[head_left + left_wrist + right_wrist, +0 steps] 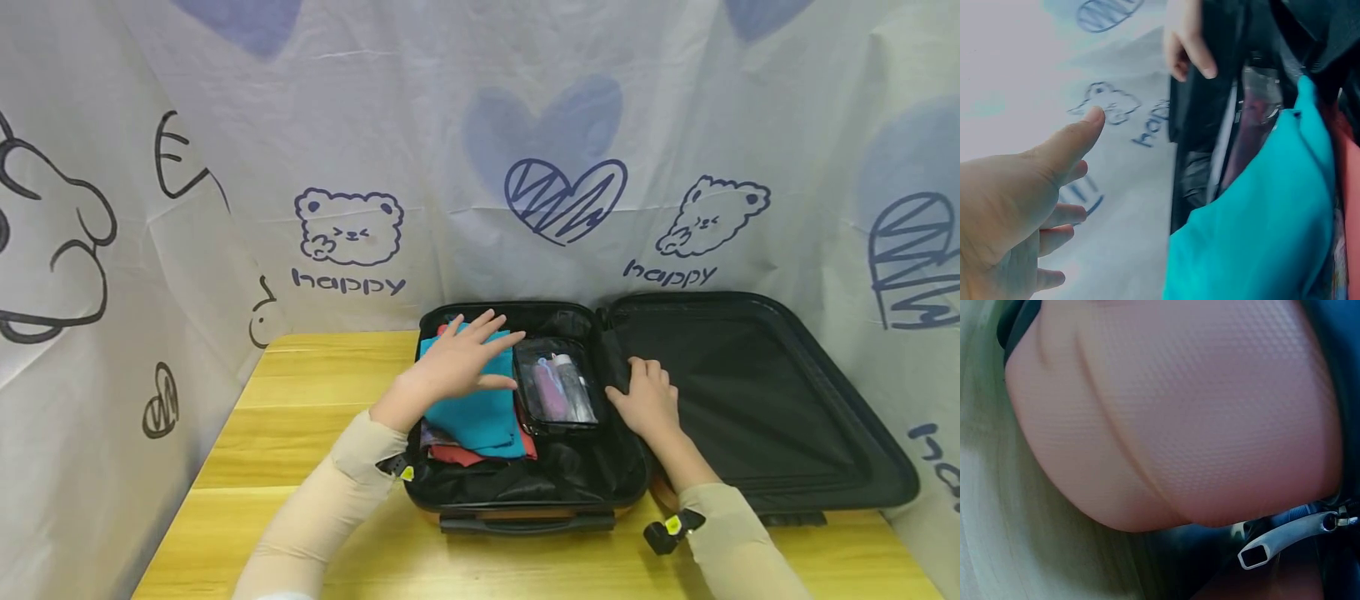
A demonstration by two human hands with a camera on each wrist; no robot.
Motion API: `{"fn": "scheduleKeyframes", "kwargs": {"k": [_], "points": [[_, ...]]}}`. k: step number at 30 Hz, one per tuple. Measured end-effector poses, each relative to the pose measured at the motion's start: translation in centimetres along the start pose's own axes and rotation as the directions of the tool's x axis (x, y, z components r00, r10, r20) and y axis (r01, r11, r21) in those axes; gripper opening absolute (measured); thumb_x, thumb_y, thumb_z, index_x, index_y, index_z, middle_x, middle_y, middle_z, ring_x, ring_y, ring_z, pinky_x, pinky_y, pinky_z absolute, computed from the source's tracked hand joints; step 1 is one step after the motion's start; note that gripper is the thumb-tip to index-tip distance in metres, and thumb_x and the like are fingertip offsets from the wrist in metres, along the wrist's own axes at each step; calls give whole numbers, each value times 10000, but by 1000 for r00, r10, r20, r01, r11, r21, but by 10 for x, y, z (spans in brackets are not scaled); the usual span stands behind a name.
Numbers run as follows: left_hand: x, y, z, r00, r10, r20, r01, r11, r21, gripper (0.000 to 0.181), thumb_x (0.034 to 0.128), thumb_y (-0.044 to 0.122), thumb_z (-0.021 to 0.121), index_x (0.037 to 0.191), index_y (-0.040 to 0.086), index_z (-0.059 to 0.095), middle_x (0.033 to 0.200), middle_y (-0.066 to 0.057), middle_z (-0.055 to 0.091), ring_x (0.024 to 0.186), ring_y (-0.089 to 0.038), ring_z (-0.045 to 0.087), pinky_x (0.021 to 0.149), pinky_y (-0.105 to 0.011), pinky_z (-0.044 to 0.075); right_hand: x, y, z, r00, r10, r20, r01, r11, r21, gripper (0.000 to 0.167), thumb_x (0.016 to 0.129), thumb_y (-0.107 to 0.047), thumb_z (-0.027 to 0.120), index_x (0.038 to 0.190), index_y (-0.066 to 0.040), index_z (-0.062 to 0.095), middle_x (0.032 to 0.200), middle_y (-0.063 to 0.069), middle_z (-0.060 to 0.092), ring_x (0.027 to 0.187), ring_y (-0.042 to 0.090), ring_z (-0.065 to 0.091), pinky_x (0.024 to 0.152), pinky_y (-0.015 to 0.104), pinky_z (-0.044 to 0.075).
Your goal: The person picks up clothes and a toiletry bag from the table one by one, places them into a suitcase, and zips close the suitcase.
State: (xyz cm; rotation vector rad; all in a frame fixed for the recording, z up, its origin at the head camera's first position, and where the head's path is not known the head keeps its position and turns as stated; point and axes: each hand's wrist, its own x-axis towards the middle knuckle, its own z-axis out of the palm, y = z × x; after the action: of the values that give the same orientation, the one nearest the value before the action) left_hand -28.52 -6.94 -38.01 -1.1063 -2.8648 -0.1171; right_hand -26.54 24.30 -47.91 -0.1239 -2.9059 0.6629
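An open suitcase [525,493] with black lining lies on the table. Folded turquoise cloth [468,421] sits in its left part, over red cloth [453,455]. Beside the cloth lies a clear, black-edged pouch [558,346] holding a purple item and a bottle-like item. My left hand [461,358] hovers above the turquoise cloth with fingers spread, holding nothing; the left wrist view shows the hand [1016,206] apart from the cloth [1260,206]. My right hand [648,404] rests at the hinge side, between the suitcase's two halves. The right wrist view shows mostly a ribbed pinkish-brown shell [1210,425].
The suitcase lid [742,400] lies folded open to the right, its black inside facing up. A carry handle [528,523] is on the near side. A metal zipper pull [1291,537] hangs near the shell. Wooden tabletop [300,425] extends left; a printed curtain [450,167] hangs behind.
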Motion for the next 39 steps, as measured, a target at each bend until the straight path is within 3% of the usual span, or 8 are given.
{"fn": "scheduleKeyframes", "kwargs": {"k": [7,13,17,23,28,33,39], "points": [[-34,-12,-9,990,-77,-116,68,995,-76,694,906,548,587,1513,299,359,1608,-64,286,1522,-263,176,1197,-595,165,0,0,0,1000,5,3,-5,1000,-2,684,912,-323,609,1416,65,356,1378,311,361,1276,482,329,991,632,301],[-64,-21,-6,964,-178,-198,149,977,-154,666,931,475,598,1516,263,361,1605,-103,285,1516,-307,177,1186,-629,144,0,1,-1,1000,3,8,-3,1000,-5,689,913,-328,605,1419,67,351,1380,312,358,1276,483,328,988,633,302],[-81,-26,5,933,-265,-243,223,956,-189,670,936,480,588,1522,260,348,1606,-107,283,1513,-317,183,1183,-636,134,-1,2,-1,1000,0,9,1,1000,-5,690,913,-330,605,1418,68,353,1380,312,360,1273,482,330,982,632,307],[-99,-31,26,875,-377,-305,314,920,-235,676,935,493,583,1518,236,358,1593,-136,302,1501,-341,207,1177,-640,144,0,1,0,1000,-3,4,3,1000,-5,687,914,-325,604,1416,71,353,1379,317,362,1270,483,333,982,635,308],[-106,-36,42,831,-469,-298,389,874,-291,621,963,448,559,1505,200,386,1587,-157,304,1503,-348,192,1174,-645,141,1,-1,0,1000,-1,3,1,1000,-3,688,913,-327,607,1415,69,355,1375,315,366,1276,484,332,990,636,305],[-109,-39,59,822,-506,-260,434,854,-288,619,969,437,552,1508,184,382,1591,-168,290,1506,-353,178,1175,-648,134,2,-2,1,1000,-2,4,2,1000,3,686,910,-325,613,1411,70,360,1365,314,371,1271,485,336,987,637,306],[-106,-38,70,836,-522,-170,473,842,-257,657,983,491,490,1529,161,332,1603,-163,260,1514,-337,160,1182,-638,123,1,0,-1,1000,-2,2,2,1000,4,685,910,-327,613,1411,69,362,1369,313,372,1272,482,337,991,636,304]]}}
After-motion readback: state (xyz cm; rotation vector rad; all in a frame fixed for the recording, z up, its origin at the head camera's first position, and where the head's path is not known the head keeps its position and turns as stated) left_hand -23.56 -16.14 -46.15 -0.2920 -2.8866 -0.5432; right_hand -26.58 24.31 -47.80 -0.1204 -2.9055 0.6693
